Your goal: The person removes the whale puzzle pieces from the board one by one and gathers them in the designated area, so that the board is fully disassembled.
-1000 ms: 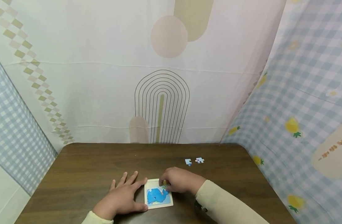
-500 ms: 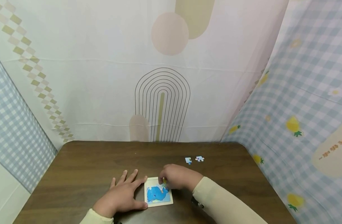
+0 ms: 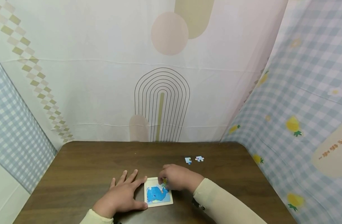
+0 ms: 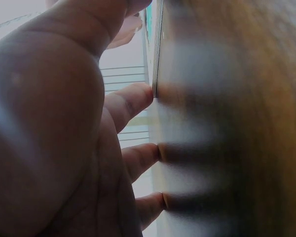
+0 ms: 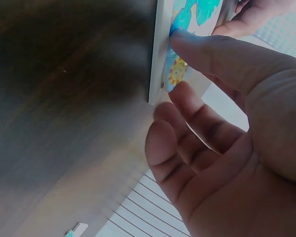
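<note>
A small whale jigsaw puzzle in a pale wooden frame (image 3: pixel 160 205) lies on the brown table in the head view. My left hand (image 3: pixel 121 196) rests flat with fingers spread. Its thumb and index fingertip touch the frame's left edge. Over the top right corner of the puzzle, my right hand (image 3: pixel 177 178) pinches a puzzle piece (image 5: pixel 177 71) with a yellow sun-like face on it. In the right wrist view the thumb sits on one side of that piece and a fingertip on the other. The remaining right fingers curl beyond the frame, and the hand hides part of the corner.
Two loose puzzle pieces, one pale blue (image 3: pixel 188 160) and one pale with a pinkish mark (image 3: pixel 199 159), lie farther back to the right on the table (image 3: pixel 90 161). Behind it hangs a patterned cloth (image 3: pixel 103 93); checked cloth (image 3: pixel 271 118) hangs at the right.
The right hand has shifted only slightly at the puzzle's top right corner, the sun piece showing a little more. The left hand stays on the frame.
</note>
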`<state>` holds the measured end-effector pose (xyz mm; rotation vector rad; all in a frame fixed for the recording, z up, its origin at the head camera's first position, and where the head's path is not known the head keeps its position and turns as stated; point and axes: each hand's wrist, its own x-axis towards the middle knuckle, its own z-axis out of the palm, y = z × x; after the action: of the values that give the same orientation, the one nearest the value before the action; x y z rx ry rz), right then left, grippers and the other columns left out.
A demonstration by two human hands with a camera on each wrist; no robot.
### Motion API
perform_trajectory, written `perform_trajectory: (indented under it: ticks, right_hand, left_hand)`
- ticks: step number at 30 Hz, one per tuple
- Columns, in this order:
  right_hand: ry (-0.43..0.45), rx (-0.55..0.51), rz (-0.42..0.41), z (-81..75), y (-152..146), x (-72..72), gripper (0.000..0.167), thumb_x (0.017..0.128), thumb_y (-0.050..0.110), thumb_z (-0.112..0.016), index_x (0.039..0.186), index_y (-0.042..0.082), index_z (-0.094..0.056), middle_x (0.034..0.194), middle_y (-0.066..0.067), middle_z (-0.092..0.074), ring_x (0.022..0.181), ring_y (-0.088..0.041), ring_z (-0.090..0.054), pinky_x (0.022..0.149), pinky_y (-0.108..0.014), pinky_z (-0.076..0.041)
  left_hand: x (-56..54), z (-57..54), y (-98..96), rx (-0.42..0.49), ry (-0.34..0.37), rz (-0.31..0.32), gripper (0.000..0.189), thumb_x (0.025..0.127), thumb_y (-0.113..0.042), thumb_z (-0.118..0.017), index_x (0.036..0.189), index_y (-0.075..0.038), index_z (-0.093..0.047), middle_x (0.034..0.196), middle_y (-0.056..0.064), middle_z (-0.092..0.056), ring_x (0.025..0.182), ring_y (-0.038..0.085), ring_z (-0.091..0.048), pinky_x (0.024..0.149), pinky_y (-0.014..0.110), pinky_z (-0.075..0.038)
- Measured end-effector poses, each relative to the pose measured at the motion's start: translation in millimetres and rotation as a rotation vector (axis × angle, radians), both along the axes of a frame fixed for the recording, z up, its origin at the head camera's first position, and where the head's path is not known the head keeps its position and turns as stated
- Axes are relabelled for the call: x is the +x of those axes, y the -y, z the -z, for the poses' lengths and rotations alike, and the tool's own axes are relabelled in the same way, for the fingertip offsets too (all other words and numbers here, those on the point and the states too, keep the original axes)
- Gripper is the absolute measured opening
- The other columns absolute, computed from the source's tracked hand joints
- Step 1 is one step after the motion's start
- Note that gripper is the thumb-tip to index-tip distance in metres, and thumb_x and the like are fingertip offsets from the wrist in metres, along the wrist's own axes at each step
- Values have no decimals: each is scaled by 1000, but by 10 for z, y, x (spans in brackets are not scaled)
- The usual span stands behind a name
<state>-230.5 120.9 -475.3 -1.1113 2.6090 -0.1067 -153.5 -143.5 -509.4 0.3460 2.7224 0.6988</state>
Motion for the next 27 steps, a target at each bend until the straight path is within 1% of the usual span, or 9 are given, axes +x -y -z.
perform_trajectory:
  ticks: [3, 6, 10, 13, 20, 27]
  right_hand:
    - [-26, -9, -11, -8, -14, 27, 19, 96, 18, -90, 107, 32, -81, 108, 12, -67, 98, -3, -59, 92, -27, -58]
    - [-48, -26, -27, 12, -39, 47, 20, 97, 19, -90, 108, 32, -79, 105, 11, -63, 93, -3, -56, 87, -25, -56]
    - [-48, -68, -48, 50, -84, 60, 20, 98, 18, -90, 110, 30, -79, 104, 10, -58, 83, -1, -53, 78, -19, -52]
    - [-41, -108, -65, 64, -110, 66, 19, 99, 16, -89, 111, 28, -80, 103, 9, -56, 79, 0, -52, 74, -17, -50]
    - [-84, -170, -146, 154, -154, 61, 18, 100, 13, -87, 110, 26, -80, 103, 10, -53, 81, 2, -51, 74, -13, -48]
    - [-113, -208, -180, 203, -187, 63, 17, 102, 10, -83, 108, 26, -81, 104, 11, -55, 84, 3, -51, 74, -11, -46]
  left_hand:
    - [-3, 2, 0, -1, 2, 0, 105, 78, -76, -92, 169, -39, -53, 186, 12, -31, 171, 60, -17, 121, 95, -11]
    - [-9, 8, -1, -2, 6, -1, 106, 78, -76, -91, 169, -40, -52, 186, 12, -31, 171, 60, -17, 121, 95, -11]
    - [-14, 10, -5, -5, 10, -2, 106, 78, -77, -91, 169, -40, -52, 186, 12, -31, 171, 60, -17, 121, 95, -11]
    - [-15, 6, -6, -4, 11, -3, 106, 78, -76, -92, 169, -40, -52, 186, 12, -31, 171, 60, -17, 121, 95, -11]
    - [-18, 10, -3, 3, 19, -6, 105, 78, -76, -91, 169, -40, -52, 186, 12, -30, 171, 60, -16, 121, 95, -10]
    - [-17, 11, -1, 9, 25, -5, 105, 79, -76, -92, 169, -40, -52, 186, 12, -30, 171, 59, -16, 122, 95, -10]
